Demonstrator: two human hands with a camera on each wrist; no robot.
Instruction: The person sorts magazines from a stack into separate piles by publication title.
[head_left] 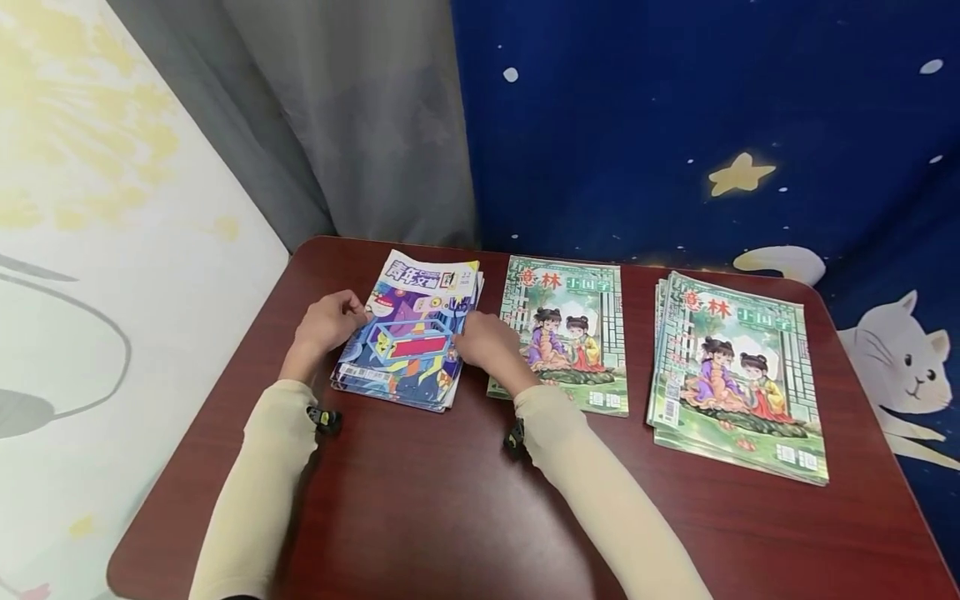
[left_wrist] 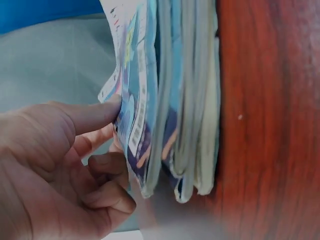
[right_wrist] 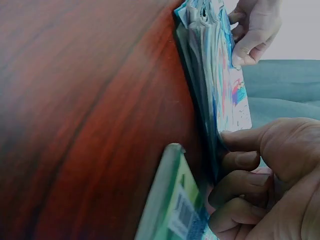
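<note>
A stack of purple and blue magazines (head_left: 411, 337) lies at the left of the table, its layers slightly uneven. My left hand (head_left: 327, 323) pinches its left edge; the left wrist view shows the thumb (left_wrist: 95, 116) on the top cover and the other fingers curled beside and below the edge. On the opposite side, my right hand (head_left: 491, 342) grips the right edge, thumb and index finger against it in the right wrist view. Close to that hand lies a green magazine (head_left: 573, 333), partly covered by the wrist.
Another pile of green magazines (head_left: 738, 375) lies at the right of the dark red table (head_left: 450, 500). Behind the table hang a grey curtain (head_left: 375, 125) and a blue curtain (head_left: 637, 125). A pale patterned wall (head_left: 112, 250) stands on the left.
</note>
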